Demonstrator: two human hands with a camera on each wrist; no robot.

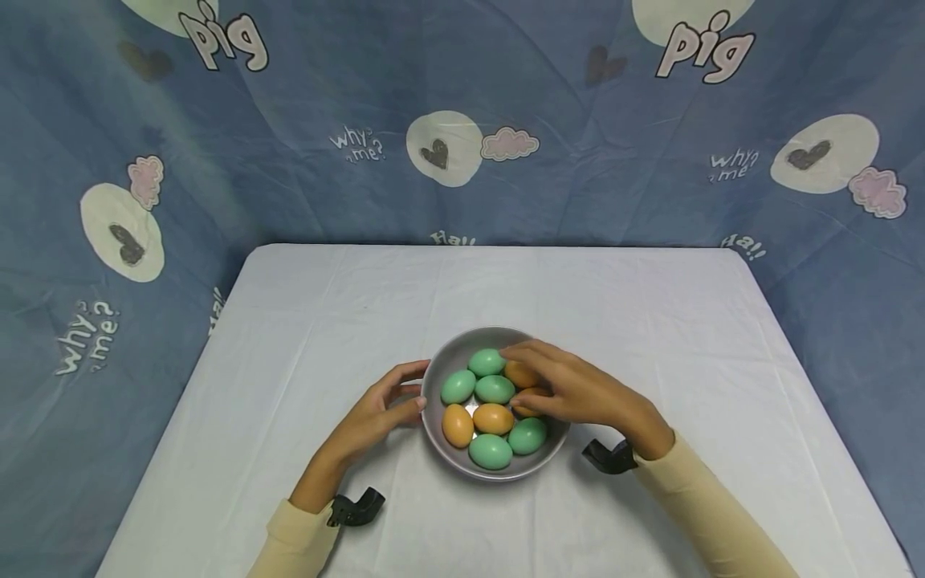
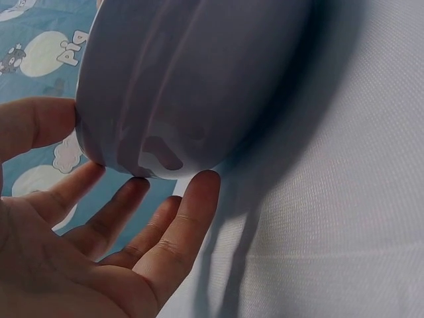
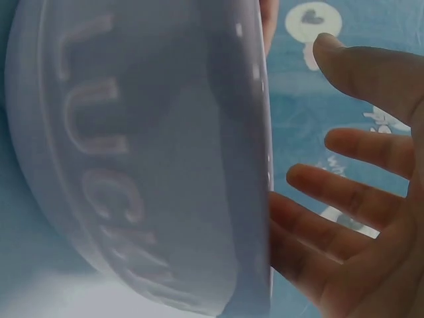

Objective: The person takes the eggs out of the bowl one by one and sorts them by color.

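A round grey bowl (image 1: 462,347) holds several green eggs (image 1: 491,452) and several orange eggs (image 1: 458,425). My left hand (image 1: 379,417) is at the bowl's left side. In the left wrist view, its spread fingertips (image 2: 202,189) meet the outer wall, with the thumb near the rim. Over the bowl's right side hovers my right hand (image 1: 578,389), fingers loosely extended above two orange eggs and partly hiding them. The right wrist view has this hand (image 3: 371,218) spread beyond the rim, in front of raised letters (image 3: 99,119) on the bowl's wall.
A white cloth covers the table (image 1: 361,305) under the bowl. Behind and beside it hangs a blue printed curtain (image 1: 303,104). Black straps with mounts (image 1: 357,507) are on both wrists, below beige sleeves (image 1: 708,506).
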